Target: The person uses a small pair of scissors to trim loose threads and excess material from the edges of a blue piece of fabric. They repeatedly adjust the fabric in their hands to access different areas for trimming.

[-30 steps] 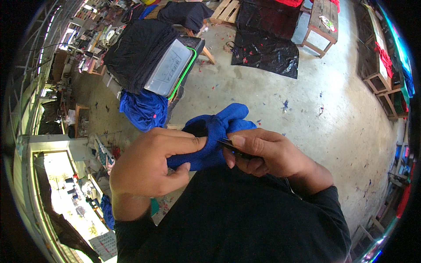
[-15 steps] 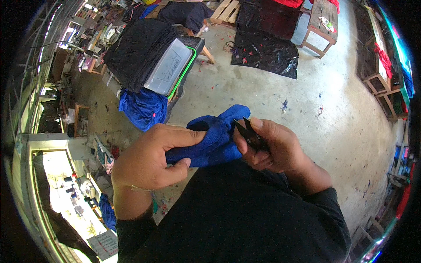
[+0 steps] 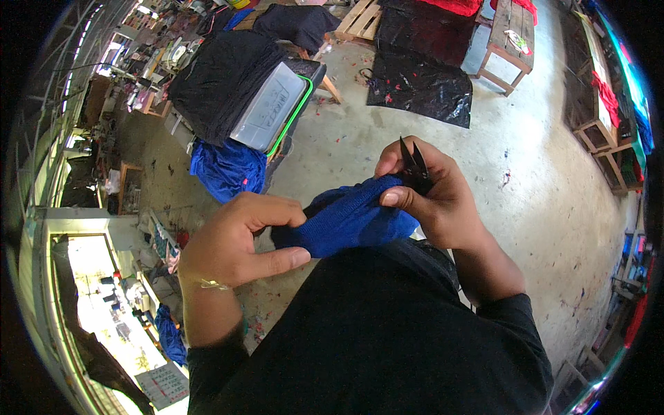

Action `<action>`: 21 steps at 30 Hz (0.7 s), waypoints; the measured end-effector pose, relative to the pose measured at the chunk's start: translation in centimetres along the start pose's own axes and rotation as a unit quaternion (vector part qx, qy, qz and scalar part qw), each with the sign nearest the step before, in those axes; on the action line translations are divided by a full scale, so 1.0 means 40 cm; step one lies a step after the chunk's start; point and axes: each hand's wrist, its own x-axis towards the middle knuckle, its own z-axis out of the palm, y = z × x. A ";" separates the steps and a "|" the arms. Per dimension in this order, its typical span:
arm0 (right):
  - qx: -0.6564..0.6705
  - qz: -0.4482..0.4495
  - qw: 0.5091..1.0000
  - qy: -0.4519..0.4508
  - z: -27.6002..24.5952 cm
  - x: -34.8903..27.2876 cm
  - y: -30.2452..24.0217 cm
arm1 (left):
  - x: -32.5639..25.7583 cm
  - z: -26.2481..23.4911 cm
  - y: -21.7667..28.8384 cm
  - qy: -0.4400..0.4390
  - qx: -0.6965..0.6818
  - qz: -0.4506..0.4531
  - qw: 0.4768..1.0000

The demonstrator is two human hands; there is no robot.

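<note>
A piece of blue ribbed knit cloth [image 3: 349, 225] is held in front of my black shirt, between both hands. My left hand [image 3: 238, 238] pinches its left end, thumb below and fingers above. At the other end, my right hand [image 3: 449, 204] grips the cloth's upper edge between thumb and fingertip. That same hand keeps a pair of black thread snips [image 3: 416, 173] tucked in the fingers, with the blades apart and pointing up, away from the cloth. The snips' handles are mostly hidden by my fingers.
Ahead on the left, a table carries a stack of black cloth [image 3: 221, 83] and a clear plastic box [image 3: 271, 107] with a green rim. Blue cloth [image 3: 228, 169] hangs beside it. Farther off are a black sheet [image 3: 418, 90] on the floor and a wooden bench [image 3: 510, 45].
My right hand has moved up and taken hold of the cloth's edge, and the snips now point up. The cloth is turned and stretched flatter between my hands.
</note>
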 end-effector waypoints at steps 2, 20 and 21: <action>0.011 0.024 1.000 0.002 0.004 0.001 -0.002 | 0.006 0.003 -0.006 -0.018 -0.041 0.012 0.999; -0.233 -0.176 0.951 0.100 0.045 -0.007 0.035 | -0.013 0.035 -0.004 0.080 -0.243 -0.078 0.964; -0.218 -0.207 0.951 0.078 0.057 -0.026 0.030 | -0.016 0.033 -0.010 0.077 -0.240 -0.056 0.966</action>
